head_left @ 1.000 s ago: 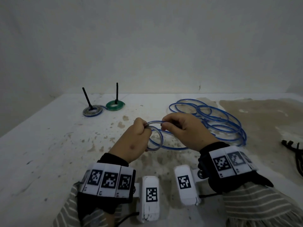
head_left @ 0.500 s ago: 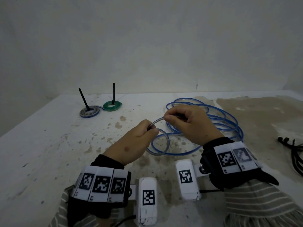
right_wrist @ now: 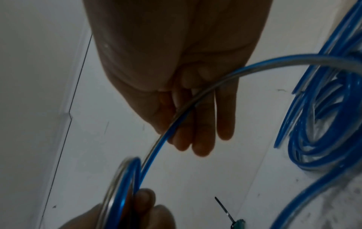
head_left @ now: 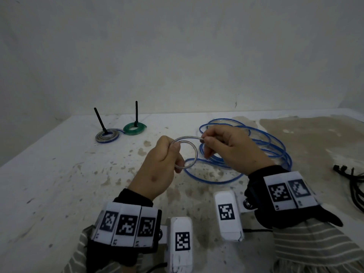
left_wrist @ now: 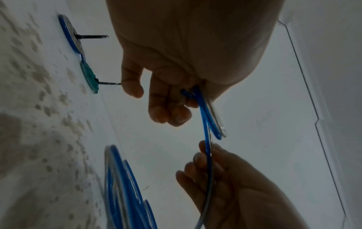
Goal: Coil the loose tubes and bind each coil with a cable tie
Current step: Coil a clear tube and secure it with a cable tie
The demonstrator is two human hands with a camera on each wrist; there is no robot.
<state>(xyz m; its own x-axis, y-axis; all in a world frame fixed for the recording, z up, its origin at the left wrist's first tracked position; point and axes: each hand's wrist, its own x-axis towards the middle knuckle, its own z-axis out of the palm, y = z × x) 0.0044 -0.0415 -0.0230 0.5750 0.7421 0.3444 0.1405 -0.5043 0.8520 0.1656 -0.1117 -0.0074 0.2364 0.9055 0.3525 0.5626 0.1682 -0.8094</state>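
A long blue tube [head_left: 262, 146] lies in loose loops on the table behind my hands. My left hand [head_left: 167, 156] grips a small coil [head_left: 192, 150] wound from one end of that tube, held above the table. My right hand [head_left: 222, 142] pinches the tube just right of the coil, and the rest trails back to the loose pile. In the left wrist view my left fingers [left_wrist: 168, 106] curl round the blue coil [left_wrist: 207, 114]. Across my right fingers [right_wrist: 197, 124] in the right wrist view runs the tube [right_wrist: 176, 124].
Two bound coils sit at the back left, one grey-blue [head_left: 107, 135] and one green [head_left: 135, 128], each with a black cable tie sticking up. Black cable ties [head_left: 352, 180] lie at the right edge. The table [head_left: 49, 184] is white and stained, against a wall.
Both hands have risen and drawn apart a little. The small coil has opened into a rounder loop, and my right hand has slid along the tube to the right.
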